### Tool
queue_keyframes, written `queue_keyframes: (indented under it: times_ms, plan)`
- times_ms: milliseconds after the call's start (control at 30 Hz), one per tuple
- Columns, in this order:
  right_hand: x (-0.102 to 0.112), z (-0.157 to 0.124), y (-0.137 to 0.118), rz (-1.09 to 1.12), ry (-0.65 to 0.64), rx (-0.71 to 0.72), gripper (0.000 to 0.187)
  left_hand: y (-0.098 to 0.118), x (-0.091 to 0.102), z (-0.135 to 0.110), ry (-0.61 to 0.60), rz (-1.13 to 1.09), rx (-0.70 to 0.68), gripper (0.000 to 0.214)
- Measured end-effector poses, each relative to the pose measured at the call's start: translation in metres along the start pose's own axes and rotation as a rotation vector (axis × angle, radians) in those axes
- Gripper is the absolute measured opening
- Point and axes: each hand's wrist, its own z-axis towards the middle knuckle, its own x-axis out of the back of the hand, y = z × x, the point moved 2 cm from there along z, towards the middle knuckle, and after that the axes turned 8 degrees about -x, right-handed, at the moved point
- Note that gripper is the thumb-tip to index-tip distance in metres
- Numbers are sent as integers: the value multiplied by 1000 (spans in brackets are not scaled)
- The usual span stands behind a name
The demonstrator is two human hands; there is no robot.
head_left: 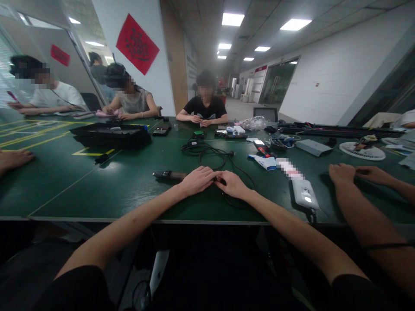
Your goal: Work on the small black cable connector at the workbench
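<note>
My left hand (197, 180) lies palm down on the green table (97, 185), its fingers resting over the end of a dark cylindrical tool (169, 175) that points left. My right hand (232, 184) lies beside it, fingers touching the left hand's fingertips and covering part of a black cable (210, 155). Both hands are loosely curled over the tool's end and the cable. What lies under the fingers is hidden.
A black tray (112, 134) stands at the left. A white device (304, 193) lies to the right near a neighbour's hands (343, 173). Another person's hand (13, 159) rests at far left. Several tools and a white disc (361, 151) lie further back; three people sit across.
</note>
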Motion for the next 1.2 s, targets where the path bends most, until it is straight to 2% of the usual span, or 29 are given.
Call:
queue_keyframes:
  times_ms: [200,700,933,1200]
  plan:
    - [0,0,0,-10,4,-4,14,3,6,-2,4,-25,-28,61]
    - [1,-1,-1,2,-3,0,14,2,4,-1,15,-16,4,52]
    - [1,-1,-2,-9,6,-15,13,2,4,-2,4,-26,-38,58]
    - [1,0,-3,0,-8,-21,12,2,3,-1,6,-13,-12,57]
